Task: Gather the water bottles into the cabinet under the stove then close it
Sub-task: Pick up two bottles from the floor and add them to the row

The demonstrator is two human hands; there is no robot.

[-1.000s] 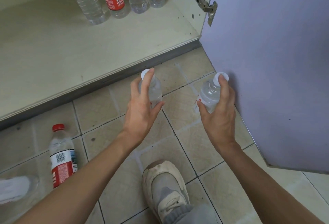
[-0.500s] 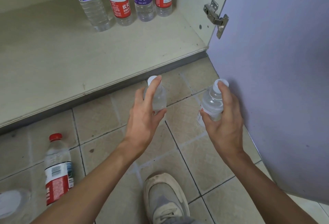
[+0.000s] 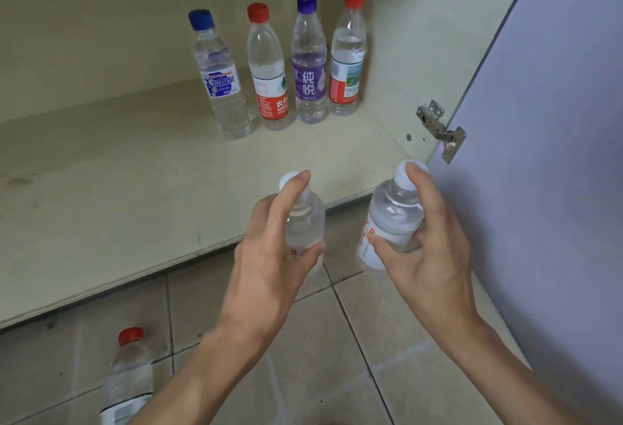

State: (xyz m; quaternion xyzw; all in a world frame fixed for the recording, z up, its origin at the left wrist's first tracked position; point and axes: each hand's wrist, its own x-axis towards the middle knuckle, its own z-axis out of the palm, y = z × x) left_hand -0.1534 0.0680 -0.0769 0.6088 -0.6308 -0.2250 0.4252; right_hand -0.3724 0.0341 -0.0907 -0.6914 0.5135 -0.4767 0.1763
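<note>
Our left hand [image 3: 269, 256] gripped the left bottle [image 3: 305, 222], a small white-capped one. The forefinger lay up its neck to the cap and the thumb curled round its right side. Our right hand [image 3: 435, 256] gripped the right bottle [image 3: 391, 219], also white-capped, in the same way, with the forefinger on the cap and the thumb across the label. Both bottles were held off the ground and slightly tilted, near each other but apart, just in front of the cabinet's front edge.

Beyond them the shelf [image 3: 118, 188], pale and scuffed, lay open. Four bottles stood upright on it in a close row toward the back right: the blue bottle [image 3: 222, 87], the red bottle [image 3: 269, 80], the purple bottle [image 3: 309, 70] and the end bottle [image 3: 347, 63], red-capped, nearest the side wall.

To our right the lilac door [image 3: 556, 154] stood swung out on a metal hinge [image 3: 441, 131]. Under our arms were beige tiles [image 3: 371, 340] with dark grout. The floor bottle [image 3: 129, 374], red-capped, was on them at lower left, partly hidden by our left forearm. We could not tell whether it stood or lay.

We counted seven bottles in all: two in hand, four on the shelf, one on the tiles.
</note>
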